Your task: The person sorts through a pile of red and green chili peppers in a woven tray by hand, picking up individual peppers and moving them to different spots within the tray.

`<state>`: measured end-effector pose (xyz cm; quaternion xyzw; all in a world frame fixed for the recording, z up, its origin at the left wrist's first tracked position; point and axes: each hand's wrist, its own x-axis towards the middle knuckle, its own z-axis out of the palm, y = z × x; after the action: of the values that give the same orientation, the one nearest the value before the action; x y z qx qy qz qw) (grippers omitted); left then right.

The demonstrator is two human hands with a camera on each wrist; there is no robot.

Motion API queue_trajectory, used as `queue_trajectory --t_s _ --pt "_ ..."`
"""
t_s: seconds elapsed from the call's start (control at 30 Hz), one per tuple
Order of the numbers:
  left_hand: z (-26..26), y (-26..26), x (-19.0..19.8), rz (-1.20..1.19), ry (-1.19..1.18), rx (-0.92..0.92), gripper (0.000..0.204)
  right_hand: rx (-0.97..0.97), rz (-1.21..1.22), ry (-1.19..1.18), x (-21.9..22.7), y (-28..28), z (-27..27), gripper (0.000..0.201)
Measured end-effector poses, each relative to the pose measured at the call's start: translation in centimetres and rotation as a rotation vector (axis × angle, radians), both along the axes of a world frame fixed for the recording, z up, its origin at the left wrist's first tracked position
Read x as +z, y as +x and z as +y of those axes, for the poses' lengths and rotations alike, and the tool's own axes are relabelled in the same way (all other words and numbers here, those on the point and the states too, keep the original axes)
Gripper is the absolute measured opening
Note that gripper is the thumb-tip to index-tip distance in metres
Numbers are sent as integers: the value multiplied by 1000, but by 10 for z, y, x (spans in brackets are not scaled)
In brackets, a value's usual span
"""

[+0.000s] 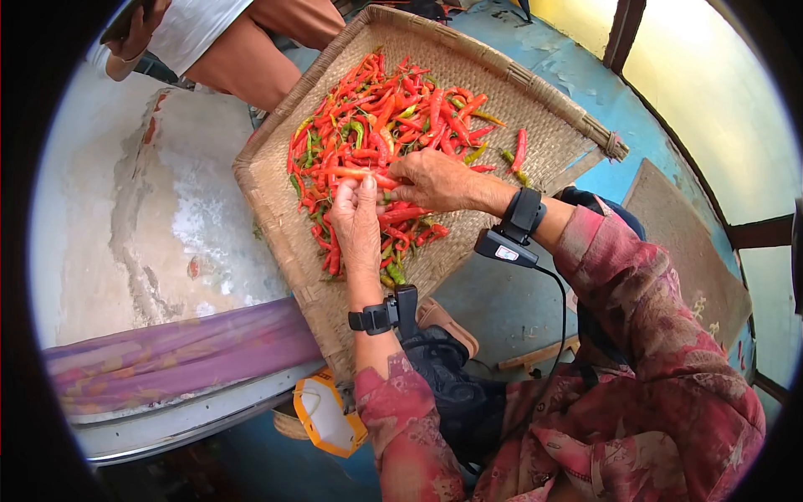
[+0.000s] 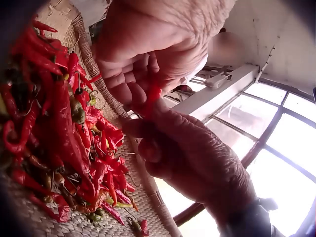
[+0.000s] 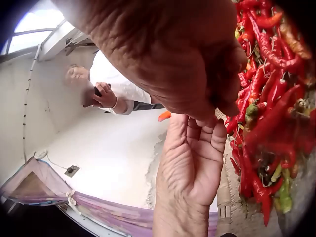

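Observation:
A heap of red peppers (image 1: 401, 109) with a few green ones lies on a woven tray (image 1: 535, 92). Above the near part of the heap, the left hand (image 1: 358, 230) pinches a red pepper (image 1: 361, 176) between thumb and fingers. The right hand (image 1: 435, 180) holds the other end of that pepper with bent fingers. Seen from the left wrist, the pepper (image 2: 152, 96) is mostly covered by the two hands. In the right wrist view an orange-red tip (image 3: 164, 116) pokes out beside the left thumb.
A pale surface (image 1: 184, 209) with a purple cloth (image 1: 184, 351) along its edge stands left of the tray. Another person (image 1: 242, 50) holding a phone is at the upper left. An orange-edged box (image 1: 330, 418) and a slipper (image 1: 447, 326) are below the tray.

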<state>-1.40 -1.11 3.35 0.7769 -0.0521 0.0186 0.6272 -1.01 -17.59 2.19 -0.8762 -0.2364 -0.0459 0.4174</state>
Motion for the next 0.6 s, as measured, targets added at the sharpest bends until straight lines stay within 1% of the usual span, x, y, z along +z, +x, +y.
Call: queue_trajectory --t_s 0.03,0.07,0.13,0.17,0.2,0.27,0.3,0.33,0.4,0.43,0.47,0.5,0.53,0.57,0.6 --pt "0 4 -4 -111 46 60 25 -40 -38 85 -4 4 -4 28" --pt "5 8 -10 -112 47 54 25 -46 -39 86 -3 8 -11 28" --pt "17 14 -19 -413 805 154 22 -196 -26 71 -1 15 -24 25" --pt "20 15 -25 -408 913 155 21 -208 -19 81 1 17 -31 25" --pt "18 13 -26 -409 910 151 21 -211 -19 79 -3 21 -37 25" --pt "16 9 -28 -259 1113 58 21 -265 -99 16 -11 29 -45 26" --pt "14 7 -26 -234 1064 43 19 -306 -9 -7 2 24 -50 30" --pt "12 4 -24 -233 1066 42 19 -306 -7 -5 1 25 -51 30" --pt "11 -2 -18 -165 959 -2 15 -511 -166 179 4 26 -53 33" --pt "10 -4 -14 -167 961 -3 15 -544 -208 99 7 27 -54 35" --pt "9 -7 -11 -119 873 37 14 -545 -208 101 9 26 -52 35" --pt "8 -9 -7 -70 785 76 13 -453 -181 114 9 23 -48 32" --pt "7 -13 -4 -69 790 75 13 -360 -154 128 10 21 -44 30" --pt "5 -17 -1 -126 635 122 12 -217 -124 177 -8 29 -36 26" --pt "4 -19 1 -183 479 169 11 -146 72 66 7 16 -30 30"
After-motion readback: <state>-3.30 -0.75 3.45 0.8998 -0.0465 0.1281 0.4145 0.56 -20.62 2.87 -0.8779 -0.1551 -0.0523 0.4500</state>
